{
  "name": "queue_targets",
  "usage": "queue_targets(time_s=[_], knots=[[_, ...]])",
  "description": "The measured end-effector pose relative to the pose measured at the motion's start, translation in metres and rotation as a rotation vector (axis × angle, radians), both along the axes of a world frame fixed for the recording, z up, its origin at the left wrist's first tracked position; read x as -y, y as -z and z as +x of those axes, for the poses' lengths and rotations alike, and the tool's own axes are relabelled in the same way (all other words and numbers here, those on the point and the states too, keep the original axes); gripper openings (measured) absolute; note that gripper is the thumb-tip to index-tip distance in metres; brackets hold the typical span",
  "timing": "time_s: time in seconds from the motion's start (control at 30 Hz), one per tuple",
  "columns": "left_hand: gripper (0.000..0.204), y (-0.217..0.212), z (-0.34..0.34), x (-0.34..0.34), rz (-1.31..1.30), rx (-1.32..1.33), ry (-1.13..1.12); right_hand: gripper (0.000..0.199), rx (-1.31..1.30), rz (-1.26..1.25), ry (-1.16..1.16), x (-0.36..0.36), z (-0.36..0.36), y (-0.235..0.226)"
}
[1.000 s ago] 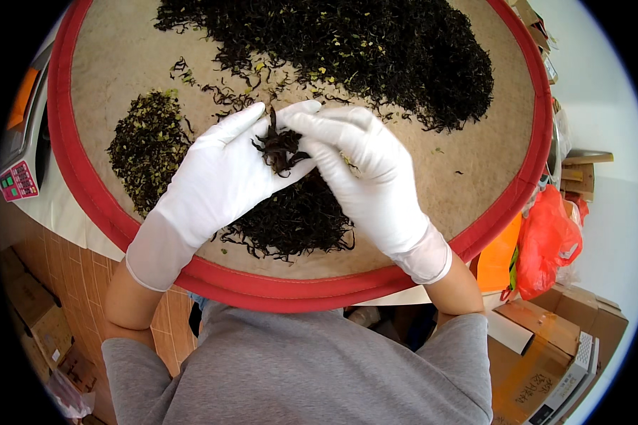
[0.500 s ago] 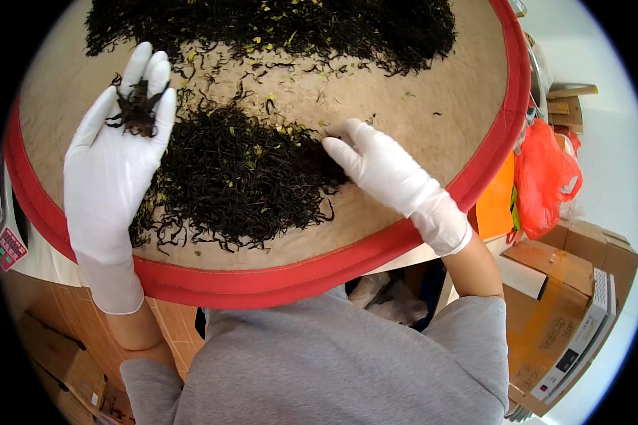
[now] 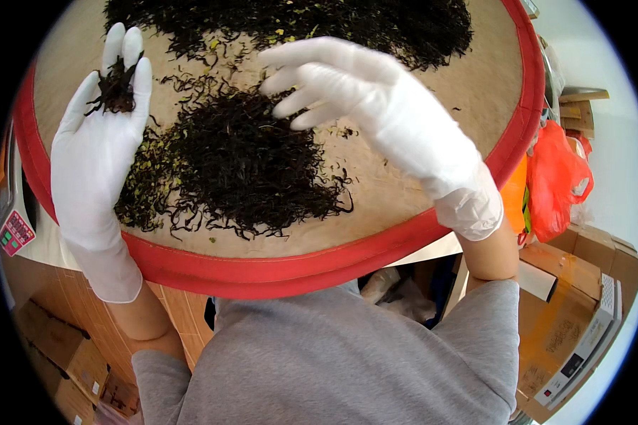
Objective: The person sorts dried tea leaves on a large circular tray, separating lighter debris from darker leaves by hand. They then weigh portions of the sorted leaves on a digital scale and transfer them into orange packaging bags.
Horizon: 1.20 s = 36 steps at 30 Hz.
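Note:
My left hand [image 3: 96,152], in a white glove, lies palm up over the left part of a round tray [image 3: 432,142] with a red cloth rim. A small clump of dark twisted tea leaves [image 3: 118,86] rests in it, against the fingers. My right hand [image 3: 365,95], gloved too, hovers above the far right side of the near pile of tea leaves [image 3: 255,163]; its fingers are spread and slightly curved, and nothing shows in them. Yellow-green bits [image 3: 147,177] lie along that pile's left side. A larger dark pile [image 3: 319,21] covers the tray's far side.
Right of the tray hang a red plastic bag [image 3: 556,180] and something orange. Below them stand cardboard boxes [image 3: 560,297]. A device with a pink-and-green panel [image 3: 15,234] sits at the left edge, with more boxes [image 3: 64,340] on the floor below.
My right hand has risen from the near pile's right end and moved farther out, its fingers spreading. The left hand still holds its clump. The view has shifted slightly.

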<state>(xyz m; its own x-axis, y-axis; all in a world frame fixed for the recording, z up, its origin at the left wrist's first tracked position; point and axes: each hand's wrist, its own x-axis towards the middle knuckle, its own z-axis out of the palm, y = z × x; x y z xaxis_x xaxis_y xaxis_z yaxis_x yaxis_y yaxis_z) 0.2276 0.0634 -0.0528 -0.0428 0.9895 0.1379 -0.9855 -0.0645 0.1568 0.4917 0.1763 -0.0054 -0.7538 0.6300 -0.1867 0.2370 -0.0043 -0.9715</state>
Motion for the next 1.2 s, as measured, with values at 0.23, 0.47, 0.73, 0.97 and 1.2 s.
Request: queue_targets(time_s=[0.23, 0.47, 0.73, 0.97, 1.2], knots=[[0.045, 0.004, 0.0, 0.001, -0.05, 0.103, 0.024, 0.032, 0.413, 0.312, -0.085, -0.017, 0.035, 0.039], [0.046, 0.011, -0.004, 0.0, -0.073, 0.028, -0.03, 0.029, 0.048, 0.113, -0.204, 0.017, 0.008, 0.035], [0.045, 0.014, -0.009, 0.002, -0.078, 0.063, -0.014, 0.03, 0.183, 0.387, -0.086, 0.003, 0.008, 0.031], [0.044, 0.014, -0.007, 0.0, -0.083, 0.071, -0.03, 0.039, 0.035, 1.021, -0.559, 0.062, -0.002, 0.058], [0.044, 0.016, -0.01, 0.003, -0.105, 0.094, -0.053, 0.042, 0.147, 1.047, -0.793, 0.09, 0.008, 0.054]])
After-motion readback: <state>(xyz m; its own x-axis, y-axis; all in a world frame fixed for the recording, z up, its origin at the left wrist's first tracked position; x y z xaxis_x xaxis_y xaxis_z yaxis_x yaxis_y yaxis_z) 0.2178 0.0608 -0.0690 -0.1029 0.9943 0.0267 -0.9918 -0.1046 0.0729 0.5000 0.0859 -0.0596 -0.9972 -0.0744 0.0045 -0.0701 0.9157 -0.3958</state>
